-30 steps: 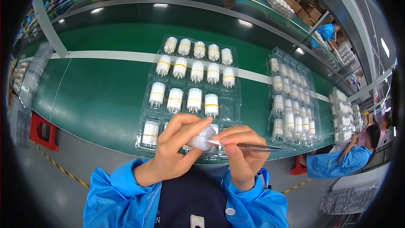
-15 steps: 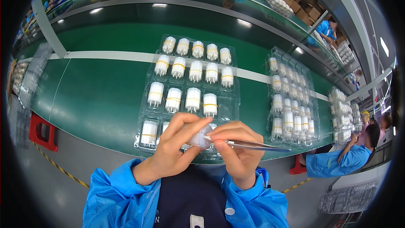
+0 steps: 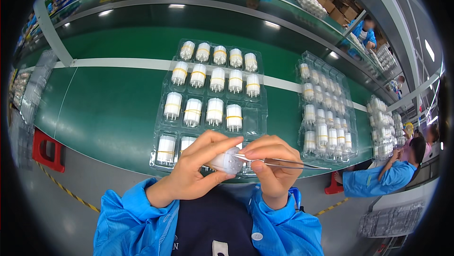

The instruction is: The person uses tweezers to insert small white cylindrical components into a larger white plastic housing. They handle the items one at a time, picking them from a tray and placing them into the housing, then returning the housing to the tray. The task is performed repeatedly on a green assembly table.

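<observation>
My left hand (image 3: 189,173) is closed around a white cylindrical part (image 3: 227,162) with a clear, rounded end that faces right. Between the thumb and fingers of my right hand (image 3: 276,166) is a pair of metal tweezers (image 3: 295,163); their tips touch or nearly touch the clear end. Just beyond both hands lies a clear plastic tray (image 3: 255,119) with rows of white cylinders (image 3: 215,110), most with a yellow band and metal pins at the near end. My hands hide part of its nearest row.
A second clear tray (image 3: 305,57) of white cylinders stands to the right on the green table (image 3: 104,109), with more stacked beyond it. Empty trays (image 3: 35,85) are piled at the left edge. A seated co-worker in a blue sleeve (image 3: 378,180) is at far right.
The tweezers have drawn slightly to the right, away from the part, and my right hand has shifted with them. More of the clear end shows now.
</observation>
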Available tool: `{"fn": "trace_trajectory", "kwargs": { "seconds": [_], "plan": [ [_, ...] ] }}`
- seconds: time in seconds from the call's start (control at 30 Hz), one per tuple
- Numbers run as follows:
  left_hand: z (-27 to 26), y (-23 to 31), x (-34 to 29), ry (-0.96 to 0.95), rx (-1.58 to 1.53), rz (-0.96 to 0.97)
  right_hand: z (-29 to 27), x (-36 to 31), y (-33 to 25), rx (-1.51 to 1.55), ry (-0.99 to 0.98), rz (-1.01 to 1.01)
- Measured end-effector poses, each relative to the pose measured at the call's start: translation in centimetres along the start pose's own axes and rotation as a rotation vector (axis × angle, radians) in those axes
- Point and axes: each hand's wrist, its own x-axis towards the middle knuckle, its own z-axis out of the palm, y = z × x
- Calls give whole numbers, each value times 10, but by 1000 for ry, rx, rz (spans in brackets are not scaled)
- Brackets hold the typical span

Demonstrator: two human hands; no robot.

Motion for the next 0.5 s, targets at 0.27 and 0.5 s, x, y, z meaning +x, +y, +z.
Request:
{"fn": "trace_trajectory", "kwargs": {
  "seconds": [0.27, 0.5],
  "plan": [
    [1, 3, 1, 6, 41, 22, 2, -7, 3, 86, 75, 50],
    [3, 2, 1, 42, 169, 68, 2, 1, -4, -79, -1, 13]
  ]
}}
